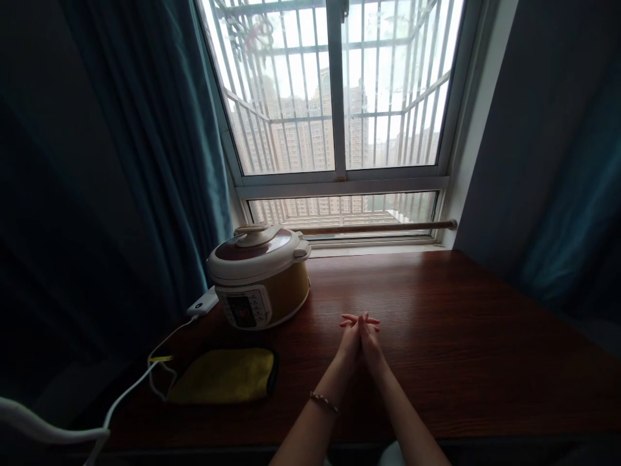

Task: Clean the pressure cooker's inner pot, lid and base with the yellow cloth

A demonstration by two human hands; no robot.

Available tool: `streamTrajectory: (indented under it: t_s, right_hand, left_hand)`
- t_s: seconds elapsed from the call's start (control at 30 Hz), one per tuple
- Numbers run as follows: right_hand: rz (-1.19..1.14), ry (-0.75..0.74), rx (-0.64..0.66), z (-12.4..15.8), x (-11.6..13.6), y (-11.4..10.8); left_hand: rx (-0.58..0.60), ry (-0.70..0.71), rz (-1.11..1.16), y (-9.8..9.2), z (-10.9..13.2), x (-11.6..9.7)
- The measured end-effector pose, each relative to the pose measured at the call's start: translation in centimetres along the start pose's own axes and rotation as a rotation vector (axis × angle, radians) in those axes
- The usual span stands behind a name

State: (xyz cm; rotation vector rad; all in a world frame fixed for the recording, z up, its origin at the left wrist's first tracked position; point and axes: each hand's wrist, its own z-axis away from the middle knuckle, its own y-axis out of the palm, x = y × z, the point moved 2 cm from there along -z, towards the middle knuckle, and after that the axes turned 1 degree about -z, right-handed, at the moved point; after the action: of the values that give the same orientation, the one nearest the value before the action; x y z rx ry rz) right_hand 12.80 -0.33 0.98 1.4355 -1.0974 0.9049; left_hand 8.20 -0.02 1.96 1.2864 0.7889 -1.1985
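Note:
My left hand [350,339] and my right hand [371,340] are together over the brown wooden table [436,310]. Their fingers cross between each other, with the tips stretched out to both sides. No object shows in either hand, though the palms are hidden. A thin bracelet [324,402] circles my left wrist. Left of my hands lies a yellow cloth [223,375] with a dark edge. Behind it stands an electric pressure cooker [262,278], white and gold, with its lid on and a control panel facing front.
A white power strip [202,302] lies left of the cooker, and a white cable [127,393] runs from it toward the lower left. A barred window [339,178] rises behind the table, with a horizontal rail [378,228] low across it. Blue curtains [160,142] hang at both sides.

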Motion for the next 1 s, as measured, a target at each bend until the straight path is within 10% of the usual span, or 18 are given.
streamTrajectory:
  t_s: [1.0]
  right_hand:
    - [0.122,-0.023,-0.045,-0.2,-2.7,0.8]
  left_hand:
    - [-0.109,-0.021,0.019,-2.2,-2.1,2.8]
